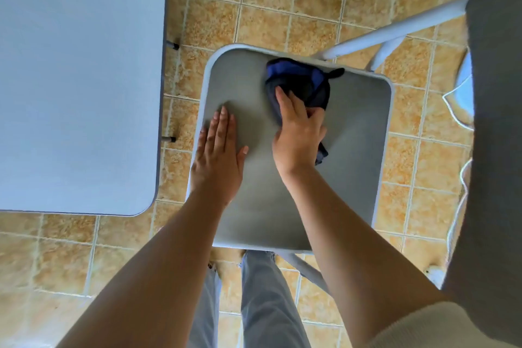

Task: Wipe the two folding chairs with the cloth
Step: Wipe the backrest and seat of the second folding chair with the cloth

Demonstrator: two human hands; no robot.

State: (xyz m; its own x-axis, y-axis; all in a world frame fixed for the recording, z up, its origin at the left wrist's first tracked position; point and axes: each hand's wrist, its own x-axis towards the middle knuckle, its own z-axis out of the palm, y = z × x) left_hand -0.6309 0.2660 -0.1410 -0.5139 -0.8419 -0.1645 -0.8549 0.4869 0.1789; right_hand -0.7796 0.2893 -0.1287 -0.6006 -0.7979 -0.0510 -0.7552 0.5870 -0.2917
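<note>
Dark cloth (pixel 299 79) bunched in right hand (pixel 298 133) on chair seat (pixel 353 135); left hand (pixel 217 155) flat.

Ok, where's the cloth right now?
In the head view the cloth sits bunched on the chair seat, near its far edge, held by the right hand; the left hand lies flat to its left.

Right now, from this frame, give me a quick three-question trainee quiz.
1. True or false: the left hand lies flat on the chair seat.
2. What does the right hand grip? A) the cloth B) a chair leg C) nothing
3. What stands to the left of the chair?
Key: 1 true; 2 A; 3 the white table.
</note>
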